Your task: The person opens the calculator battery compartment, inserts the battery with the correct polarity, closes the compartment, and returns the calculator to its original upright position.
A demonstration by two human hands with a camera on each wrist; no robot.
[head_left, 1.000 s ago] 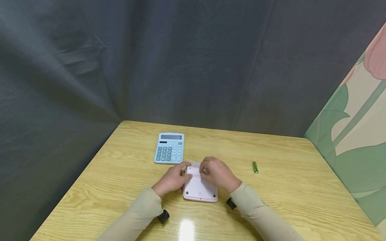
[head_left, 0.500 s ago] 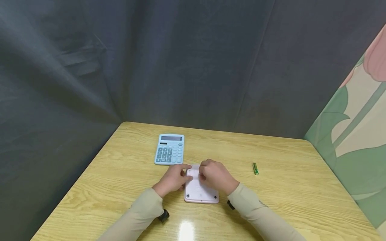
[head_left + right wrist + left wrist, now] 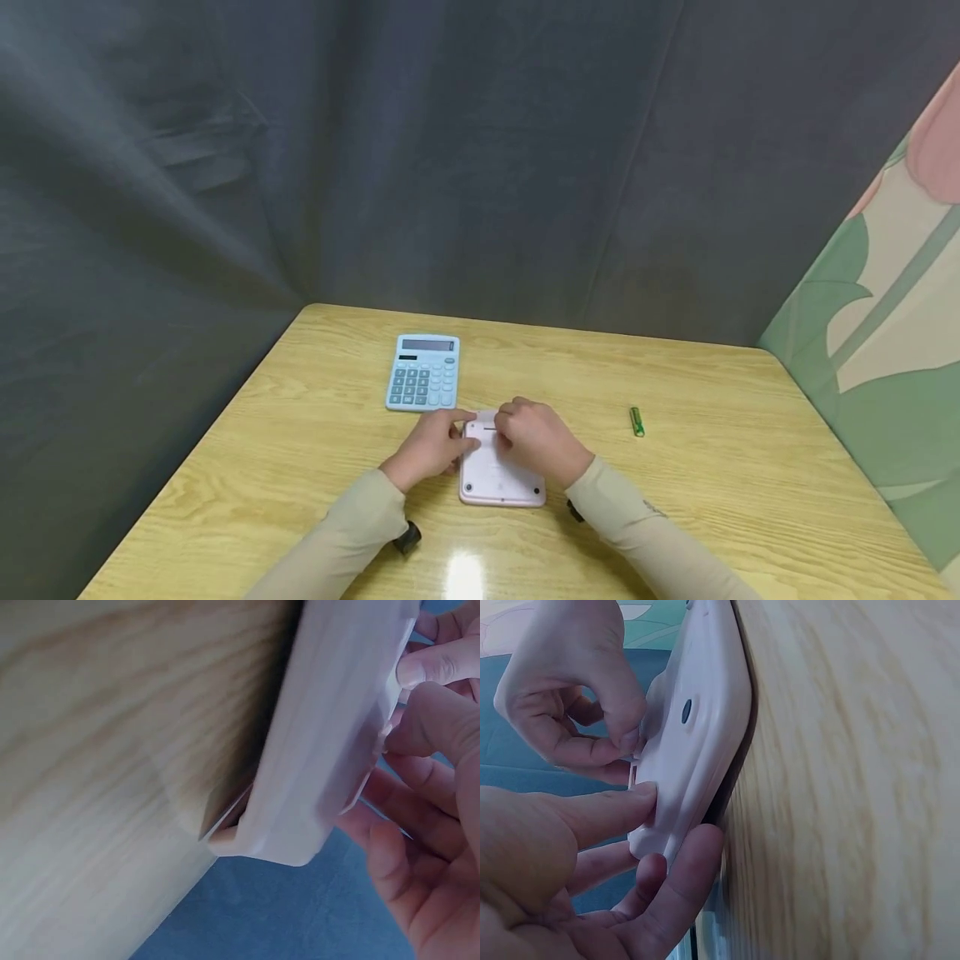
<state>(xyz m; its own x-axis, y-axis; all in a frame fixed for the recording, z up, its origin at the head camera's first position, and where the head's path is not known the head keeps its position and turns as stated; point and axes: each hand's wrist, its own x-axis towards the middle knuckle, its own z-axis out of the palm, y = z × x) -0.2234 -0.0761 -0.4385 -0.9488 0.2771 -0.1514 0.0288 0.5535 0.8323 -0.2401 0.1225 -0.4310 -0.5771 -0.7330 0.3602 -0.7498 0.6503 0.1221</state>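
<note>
A pink calculator lies face down on the wooden table, slightly raised at its far end. My left hand grips its far left edge, thumb on the back and fingers beneath, as the left wrist view shows. The curled fingers of my right hand pinch at a small pale piece, apparently the battery cover, on the calculator's back. A thin dark slot shows beside those fingertips. The right hand hides most of that spot in the head view.
A light blue calculator lies face up just beyond my left hand. To the right, a green battery rests on the table. A dark curtain hangs behind, and a floral panel stands at the right.
My right hand has shifted slightly and lowered its fingertips against the calculator's back. The dark slot has come into sight beside them. My left hand keeps its grip.
</note>
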